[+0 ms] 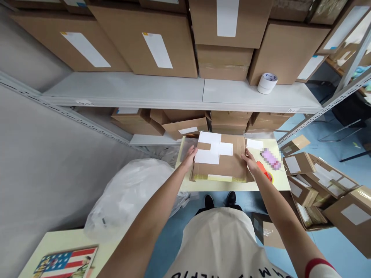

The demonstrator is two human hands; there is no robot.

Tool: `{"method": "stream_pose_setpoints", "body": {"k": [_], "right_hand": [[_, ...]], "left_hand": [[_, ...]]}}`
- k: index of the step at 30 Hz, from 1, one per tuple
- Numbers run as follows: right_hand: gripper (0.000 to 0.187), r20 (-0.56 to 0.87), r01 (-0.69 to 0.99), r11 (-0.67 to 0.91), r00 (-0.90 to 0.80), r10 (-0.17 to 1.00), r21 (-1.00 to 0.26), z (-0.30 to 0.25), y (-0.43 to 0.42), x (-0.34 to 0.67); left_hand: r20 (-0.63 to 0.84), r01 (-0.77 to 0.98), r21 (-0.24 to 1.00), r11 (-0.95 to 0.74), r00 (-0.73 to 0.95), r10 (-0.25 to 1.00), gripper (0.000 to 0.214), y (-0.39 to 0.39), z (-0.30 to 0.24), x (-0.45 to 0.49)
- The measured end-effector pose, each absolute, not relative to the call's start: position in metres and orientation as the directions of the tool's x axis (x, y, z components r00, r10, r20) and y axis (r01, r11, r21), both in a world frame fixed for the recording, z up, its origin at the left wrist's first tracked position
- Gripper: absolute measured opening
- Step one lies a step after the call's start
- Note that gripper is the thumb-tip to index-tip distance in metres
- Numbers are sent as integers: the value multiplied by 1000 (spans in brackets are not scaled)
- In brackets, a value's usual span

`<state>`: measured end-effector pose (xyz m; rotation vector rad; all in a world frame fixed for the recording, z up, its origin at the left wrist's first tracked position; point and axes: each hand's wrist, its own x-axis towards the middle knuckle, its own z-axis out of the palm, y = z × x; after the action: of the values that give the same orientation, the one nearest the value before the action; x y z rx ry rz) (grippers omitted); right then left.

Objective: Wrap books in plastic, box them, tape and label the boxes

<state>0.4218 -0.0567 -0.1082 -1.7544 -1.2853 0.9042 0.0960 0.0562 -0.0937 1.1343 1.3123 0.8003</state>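
A flat cardboard box (234, 166) with several white labels lies on the small pale yellow table (191, 186) in front of me. My left hand (189, 155) grips its left side. On its right side, my right hand (249, 159) holds the edge with the fingers bent round it. Just right of that hand lies an orange tape dispenser (263, 169), partly hidden by my forearm. A pink item (271, 159), blurred out, rests beside the dispenser. Behind my right hand is a white sheet (255, 144).
A grey shelf (139, 90) carries large cartons (171, 42) and white tape rolls (267, 83). To the left sits a big translucent plastic bag (124, 193). Several labelled boxes (321, 173) are piled on the blue floor at right. A flag picture (66, 264) lies at lower left.
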Motion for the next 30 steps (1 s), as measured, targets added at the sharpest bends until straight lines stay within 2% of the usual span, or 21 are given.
{"method": "stream_pose_setpoints", "body": {"k": [3, 5, 7, 9, 15, 18, 21, 23, 25, 27, 30], "right_hand": [[79, -278, 300, -346, 247, 928, -889, -109, -76, 427], [92, -353, 287, -395, 188, 916, -873, -108, -91, 428], [103, -417, 300, -433, 120, 901, -850, -107, -103, 425], [105, -434, 330, -437, 85, 897, -837, -102, -108, 423], [99, -292, 259, -313, 115, 949, -914, -54, -96, 439], [95, -218, 242, -239, 108, 970, -941, -26, -87, 453], [88, -204, 199, -217, 85, 975, -956, -16, -78, 462], [83, -214, 178, -231, 110, 971, -957, -21, -73, 465], [82, -247, 190, -273, 151, 957, -943, -30, -68, 467], [82, -250, 241, -298, 212, 945, -924, -40, -65, 471], [78, -145, 380, -235, 251, 957, -894, -49, -62, 477]], "left_hand": [[-308, 290, 927, 239, 222, 925, 84, 36, -101, 79], [-340, 360, 905, 228, 287, 896, 88, 17, -106, 65], [-373, 357, 901, 246, 348, 860, 93, 1, -108, 56], [-371, 333, 909, 251, 372, 851, 98, -8, -105, 52], [-237, 232, 959, 164, 334, 912, 110, 11, -65, 54], [-236, 241, 955, 172, 273, 933, 92, 26, -40, 57], [-255, 236, 949, 211, 176, 951, 61, 34, -27, 61], [-309, 228, 936, 268, 170, 936, 50, 38, -26, 63], [-374, 255, 912, 321, 201, 905, 45, 40, -30, 63], [-380, 306, 901, 308, 213, 900, 44, 44, -36, 61], [-239, 462, 872, 161, 114, 964, 56, 47, -42, 56]]}}
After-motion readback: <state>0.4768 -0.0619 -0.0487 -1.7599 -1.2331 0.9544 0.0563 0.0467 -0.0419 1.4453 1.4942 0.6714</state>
